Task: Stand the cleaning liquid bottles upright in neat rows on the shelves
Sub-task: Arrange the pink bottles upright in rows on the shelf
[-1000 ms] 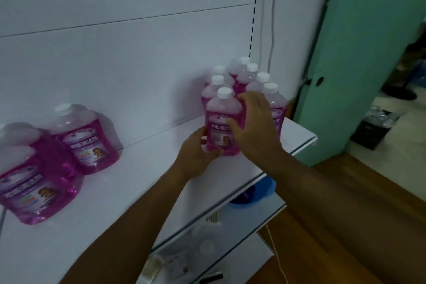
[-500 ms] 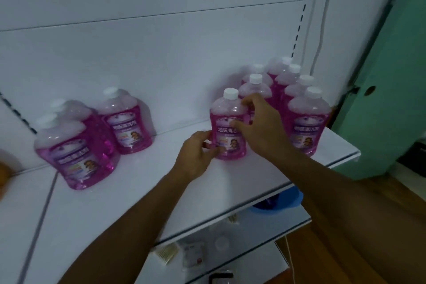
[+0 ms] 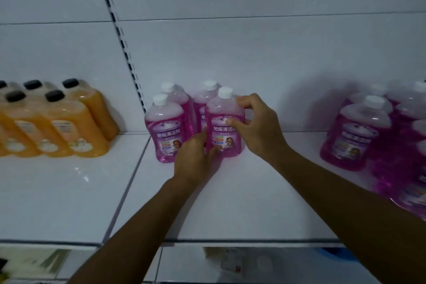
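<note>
Both hands, left [image 3: 196, 157] and right [image 3: 254, 127], grasp 1 bottle [image 3: 224, 125]; a careless shove could topple its 3 neighbours [image 3: 166, 129].

Both hands grip one upright pink bottle [image 3: 224, 127] on the white shelf [image 3: 242, 203]: left hand [image 3: 196, 159] at base, right hand [image 3: 255, 127] at shoulder

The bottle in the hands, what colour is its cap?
White. The held bottle has a white cap, clearest in the head view.
</note>
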